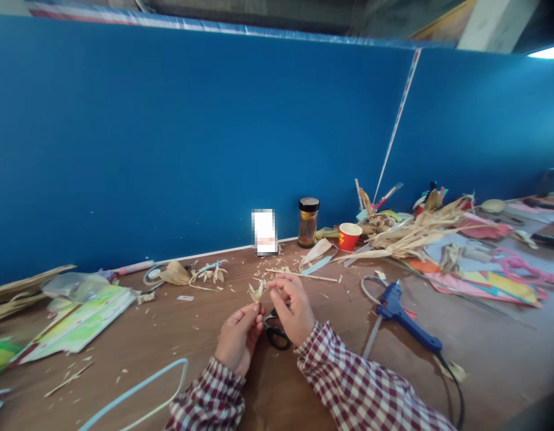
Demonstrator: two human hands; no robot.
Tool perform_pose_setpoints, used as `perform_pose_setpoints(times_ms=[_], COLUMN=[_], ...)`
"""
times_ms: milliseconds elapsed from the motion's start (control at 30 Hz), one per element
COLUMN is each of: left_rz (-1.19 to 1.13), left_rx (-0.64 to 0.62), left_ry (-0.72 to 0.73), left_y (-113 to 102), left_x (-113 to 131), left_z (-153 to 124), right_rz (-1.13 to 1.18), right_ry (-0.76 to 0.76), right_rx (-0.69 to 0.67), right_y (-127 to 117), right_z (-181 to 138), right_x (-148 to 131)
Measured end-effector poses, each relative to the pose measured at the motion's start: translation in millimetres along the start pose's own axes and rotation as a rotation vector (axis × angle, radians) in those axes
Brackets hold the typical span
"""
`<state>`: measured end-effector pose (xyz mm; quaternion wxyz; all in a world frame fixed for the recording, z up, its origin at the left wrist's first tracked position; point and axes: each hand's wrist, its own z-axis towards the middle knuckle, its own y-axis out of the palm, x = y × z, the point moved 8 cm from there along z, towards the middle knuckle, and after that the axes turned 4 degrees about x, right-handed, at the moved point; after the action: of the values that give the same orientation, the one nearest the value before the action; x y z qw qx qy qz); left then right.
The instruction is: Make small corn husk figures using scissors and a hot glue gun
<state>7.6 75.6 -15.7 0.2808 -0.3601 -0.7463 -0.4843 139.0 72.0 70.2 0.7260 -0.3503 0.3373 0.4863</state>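
My left hand (238,338) pinches the base of a small pale husk flower (256,293) over the brown table (169,335). My right hand (293,308) meets it from the right, its fingertips on the flower's petals. Both wrists wear red checked sleeves. Black-handled scissors (277,336) lie on the table just under and between my hands. A thin wooden stick (303,275) lies a little beyond my right hand.
A blue glue gun (405,318) with its cord lies right of my hands. A dark-lidded jar (308,222) and red paper cup (349,236) stand by the blue wall. Dried husks (415,230) pile at the right; printed paper (79,323) at the left. Husk scraps litter the table.
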Motion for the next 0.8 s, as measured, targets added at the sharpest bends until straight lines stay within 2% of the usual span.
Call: perform_pose_setpoints(times_ms=[200, 600, 800], left_rz=[0.032, 0.011, 0.027], left_rx=[-0.019, -0.103, -0.101], left_ry=[-0.031, -0.042, -0.05], left_y=[2.3, 8.5, 9.3], left_x=[-10.0, -13.5, -13.5], left_z=[-2.1, -4.3, -4.9], right_rz=[-0.036, -0.011, 0.011], right_ry=[-0.044, 0.094, 0.093], right_rx=[-0.036, -0.044, -0.05], right_y=[2.7, 4.8, 5.4], right_z=[-0.2, 0.3, 0.2], right_x=[-1.6, 16.6, 17.9])
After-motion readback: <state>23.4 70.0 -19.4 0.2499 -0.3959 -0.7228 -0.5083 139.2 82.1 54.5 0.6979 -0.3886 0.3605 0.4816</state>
